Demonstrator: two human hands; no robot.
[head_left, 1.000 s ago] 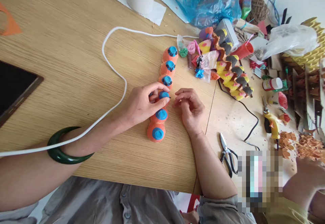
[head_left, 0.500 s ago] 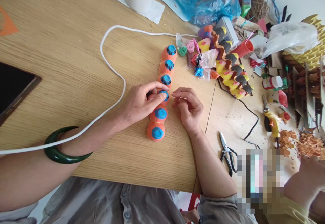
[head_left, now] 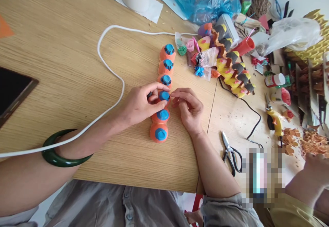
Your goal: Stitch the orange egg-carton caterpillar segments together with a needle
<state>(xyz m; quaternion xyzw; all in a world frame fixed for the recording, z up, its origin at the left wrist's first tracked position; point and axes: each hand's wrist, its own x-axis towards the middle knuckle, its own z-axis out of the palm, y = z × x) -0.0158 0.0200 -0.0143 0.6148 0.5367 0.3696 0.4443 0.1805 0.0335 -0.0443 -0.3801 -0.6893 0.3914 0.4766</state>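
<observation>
A row of several orange bumps (head_left: pixel 159 134), each topped with a blue disc, lies lengthwise away from me on the table. The three farthest discs carry small black marks, and a dark bit shows on the fourth. My left hand (head_left: pixel 141 102) grips the strip around that fourth bump, with something black by its curled fingers. On the strip's right side, my right hand (head_left: pixel 189 108) has its fingers bent and pinched together close to the same bump; whatever they hold is too small to make out.
A white cable (head_left: pixel 123 83) runs over the table and my left forearm. Scissors (head_left: pixel 228 151) lie right of my right forearm. Clay packets (head_left: pixel 205 60) and a painted egg-carton piece (head_left: pixel 231 72) sit back right. Another person's hand (head_left: pixel 316 172) is at lower right.
My right hand has moved slightly left, its fingertips now nearer the fourth bump. The strip has tilted a little, its far end shifting left. My left thumb has moved down off the blue disc.
</observation>
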